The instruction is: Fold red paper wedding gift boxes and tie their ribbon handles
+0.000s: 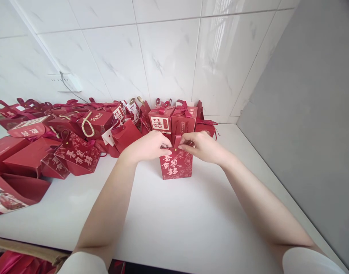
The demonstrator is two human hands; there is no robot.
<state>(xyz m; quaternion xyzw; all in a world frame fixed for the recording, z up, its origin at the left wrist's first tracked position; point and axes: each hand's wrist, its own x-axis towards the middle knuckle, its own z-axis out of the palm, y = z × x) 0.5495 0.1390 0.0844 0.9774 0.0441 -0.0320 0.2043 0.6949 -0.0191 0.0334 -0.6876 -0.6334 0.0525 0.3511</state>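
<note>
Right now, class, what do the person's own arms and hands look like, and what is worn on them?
The left hand and right hand are gloveless; no watch, bracelet or ring shows. The left forearm and right forearm are uncovered. The left sleeve and right sleeve are white, showing only near the lower edge.

Front-centre box (178, 167): 吾家有囍, pale characters on red, top one partly covered. Same 吾家有囍 on the tilted box (77, 156) at left. Box just to its left (55, 167): 吾 and 有 legible, rest unclear. 囍 in red on the square white label (157, 123) of a box behind centre; 囍 again on a white label (117, 113) in the left pile. Lettering on the ribboned box (191, 114), right of the square label: too small to read.
</note>
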